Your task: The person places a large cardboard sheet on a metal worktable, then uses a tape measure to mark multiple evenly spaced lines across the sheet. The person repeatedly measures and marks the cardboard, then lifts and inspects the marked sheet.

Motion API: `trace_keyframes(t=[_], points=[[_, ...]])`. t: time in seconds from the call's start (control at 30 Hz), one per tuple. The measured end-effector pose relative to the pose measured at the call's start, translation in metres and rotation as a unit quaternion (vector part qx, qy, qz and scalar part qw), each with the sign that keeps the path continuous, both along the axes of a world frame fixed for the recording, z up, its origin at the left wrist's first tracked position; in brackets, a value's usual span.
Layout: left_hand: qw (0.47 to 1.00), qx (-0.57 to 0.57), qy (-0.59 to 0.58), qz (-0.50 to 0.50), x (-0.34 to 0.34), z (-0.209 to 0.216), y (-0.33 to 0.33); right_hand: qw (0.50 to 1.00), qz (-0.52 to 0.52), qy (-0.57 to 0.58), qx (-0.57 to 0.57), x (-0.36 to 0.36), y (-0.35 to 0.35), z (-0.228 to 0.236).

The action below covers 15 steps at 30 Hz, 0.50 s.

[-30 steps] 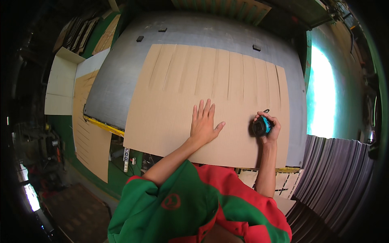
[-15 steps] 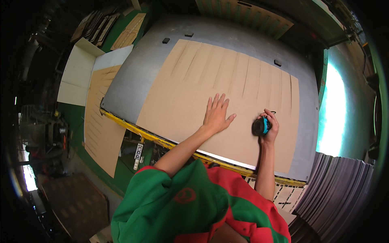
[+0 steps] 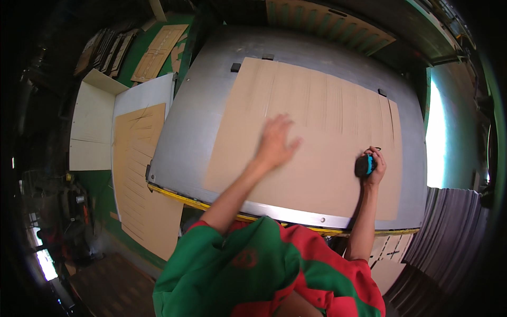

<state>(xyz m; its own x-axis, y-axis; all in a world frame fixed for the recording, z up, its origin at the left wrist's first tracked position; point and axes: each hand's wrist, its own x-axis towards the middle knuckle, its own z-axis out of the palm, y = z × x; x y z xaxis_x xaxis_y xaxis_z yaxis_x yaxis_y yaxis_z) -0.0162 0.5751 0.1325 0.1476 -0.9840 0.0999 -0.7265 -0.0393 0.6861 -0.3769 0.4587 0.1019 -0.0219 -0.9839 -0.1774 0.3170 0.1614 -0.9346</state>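
A large brown cardboard sheet point(image 3: 306, 158) with several long slits in its far half lies flat on a grey metal plate point(image 3: 195, 132). Its far and left edges sit close against small black blocks point(image 3: 235, 67). Over the left-middle of the sheet is my left hand point(image 3: 277, 141), fingers spread and smeared by motion; whether it touches the cardboard I cannot tell. Near the sheet's right side, my right hand point(image 3: 377, 165) is wrapped round a rounded black and teal tape measure point(image 3: 364, 166) with a small cord loop.
A yellow edge point(image 3: 185, 199) runs along the plate's near side. Slit cardboard point(image 3: 145, 185) leans on a white-backed stand at left. At lower right stands a thick stack of grey sheets point(image 3: 454, 232). A slotted board point(image 3: 330, 24) hangs beyond the plate.
The cardboard sheet has slid away from me and left, closing the gap to the black blocks and baring more plate at its near edge. My view has shifted. The right hand keeps its hold.
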Motion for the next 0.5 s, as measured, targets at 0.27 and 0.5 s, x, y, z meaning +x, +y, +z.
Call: trace_keyframes(t=[0.27,0.5], points=[[0.982,0.099,-0.154,0.048,0.178,-0.043,-0.060,0.997,-0.031,0.062,-0.045,-0.003,-0.005,-0.008],[0.975,0.118,-0.178,0.055,0.183,-0.067,-0.084,0.998,-0.044,0.025,-0.032,-0.002,0.001,-0.007]])
